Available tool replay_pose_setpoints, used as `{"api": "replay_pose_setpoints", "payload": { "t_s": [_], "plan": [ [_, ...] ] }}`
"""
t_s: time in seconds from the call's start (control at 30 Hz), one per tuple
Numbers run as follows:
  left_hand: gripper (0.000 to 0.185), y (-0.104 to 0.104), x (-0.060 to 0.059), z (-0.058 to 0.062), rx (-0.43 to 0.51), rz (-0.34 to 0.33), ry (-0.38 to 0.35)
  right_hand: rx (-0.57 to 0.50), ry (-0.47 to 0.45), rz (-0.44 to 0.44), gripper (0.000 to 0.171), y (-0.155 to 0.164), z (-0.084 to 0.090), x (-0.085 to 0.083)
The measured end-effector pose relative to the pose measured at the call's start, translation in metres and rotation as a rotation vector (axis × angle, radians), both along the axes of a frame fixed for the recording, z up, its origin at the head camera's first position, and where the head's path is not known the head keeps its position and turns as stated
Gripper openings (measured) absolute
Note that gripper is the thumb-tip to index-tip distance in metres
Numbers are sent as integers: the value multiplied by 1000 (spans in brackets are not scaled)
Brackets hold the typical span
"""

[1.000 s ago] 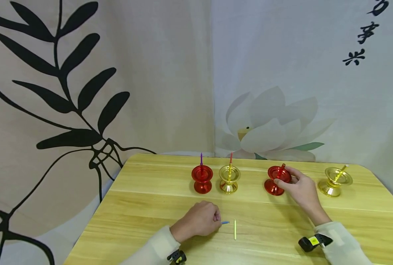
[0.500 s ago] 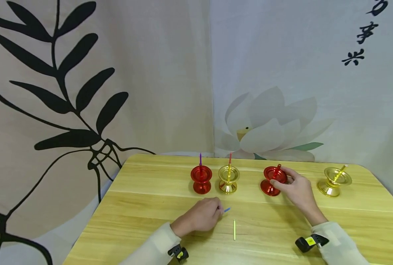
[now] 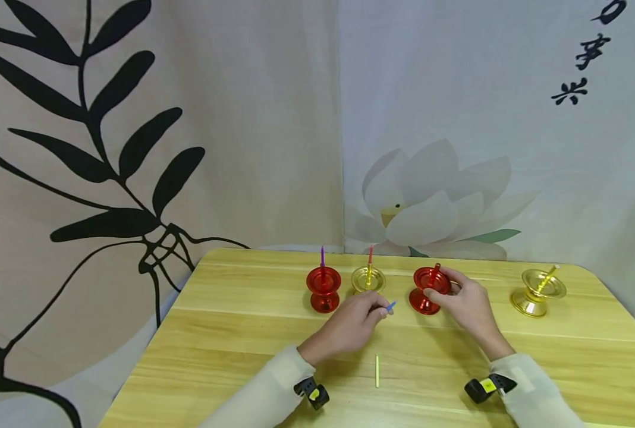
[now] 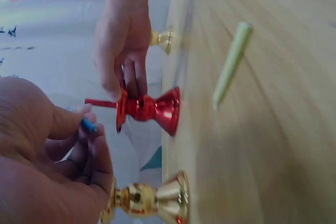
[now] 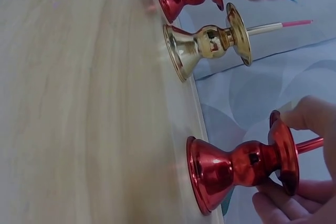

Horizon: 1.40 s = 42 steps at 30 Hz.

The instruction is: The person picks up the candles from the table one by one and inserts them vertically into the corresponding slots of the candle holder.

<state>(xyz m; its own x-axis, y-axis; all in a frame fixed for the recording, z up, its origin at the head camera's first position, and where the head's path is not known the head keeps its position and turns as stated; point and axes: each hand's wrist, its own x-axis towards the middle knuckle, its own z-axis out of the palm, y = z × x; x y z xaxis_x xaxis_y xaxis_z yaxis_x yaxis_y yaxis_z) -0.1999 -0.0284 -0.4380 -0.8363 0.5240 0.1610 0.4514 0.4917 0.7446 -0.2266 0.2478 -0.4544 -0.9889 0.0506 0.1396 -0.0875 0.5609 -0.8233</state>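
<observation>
We see a staged room w/ printed cloth backdrops (image 3: pixel 189 119) across the frame's upper half, and a wooden table (image 3: pixel 242 333) w/ candle holders (image 3: pixel 538 291) at bottom.

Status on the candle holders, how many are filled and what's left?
Done: all four holders carry a stick, including the far-left red holder and the gold holder far right. In hand: left hand pinches a blue candle; right hand grips the red holder. Left: a pale green candle on the table.

Cream long sleeves (image 3: pixel 264 395), black wrist straps (image 3: pixel 313 393) with seemingly yellow tags
</observation>
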Motion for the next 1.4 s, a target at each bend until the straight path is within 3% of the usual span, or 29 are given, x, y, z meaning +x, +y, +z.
{"api": "replay_pose_setpoints", "payload": {
  "t_s": [0.4,0.67,0.9,1.4],
  "plan": [
    [13,45,-24,15,190,51,117,-22,18,22,69,-14,1,-2],
    [12,69,-46,20,218,119,197,-8,40,38,67,-19,0,-4],
    [11,81,-62,17,250,140,325,-6,73,47,66,-23,-2,-5],
    [11,93,-75,12,306,116,334,-29,101,66,64,-26,-4,-4]
  ]
}}
